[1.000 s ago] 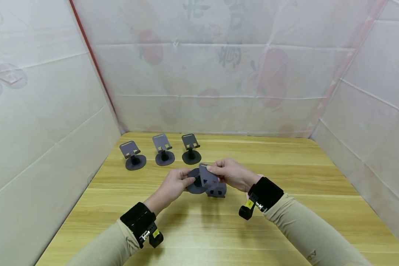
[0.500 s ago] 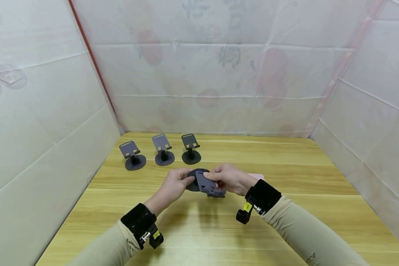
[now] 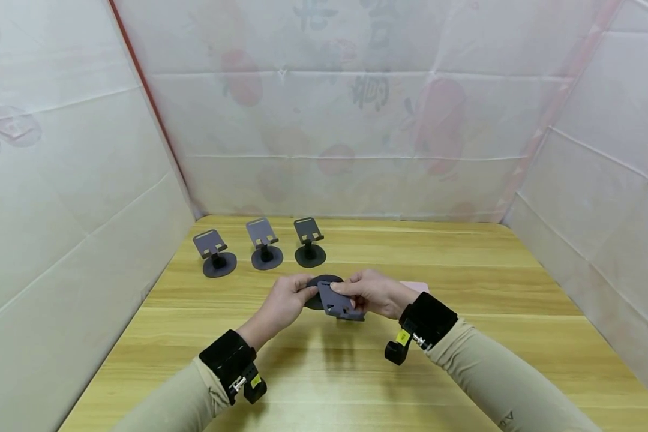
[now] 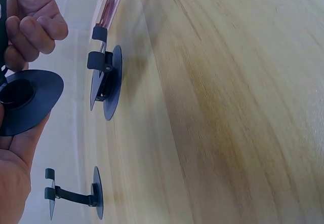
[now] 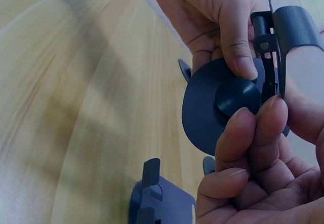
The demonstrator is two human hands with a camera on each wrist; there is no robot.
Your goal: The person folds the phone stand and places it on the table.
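Both hands hold one dark grey phone stand just above the table's middle. My left hand [image 3: 302, 295] pinches its round base [image 3: 324, 282], thumb on the disc's face [image 5: 212, 107], with the disc lying against my palm [image 4: 25, 102]. My right hand [image 3: 347, 290] grips the stand's slotted plate [image 3: 336, 303] and its hinge arm [image 5: 266, 36], fingers curled behind the disc. Another grey plate [image 5: 162, 198] lies on the wood right under the hands, partly hidden in the head view.
Three assembled stands [image 3: 215, 254] [image 3: 264, 245] [image 3: 309, 241] stand in a row at the table's back left. A pink item [image 3: 418, 285] lies behind my right wrist. White sheet walls close in the wooden table [image 3: 464, 252] on three sides.
My right hand has tipped the plate down and left toward the disc. The held stand sits a little lower and the two hands are closer together.
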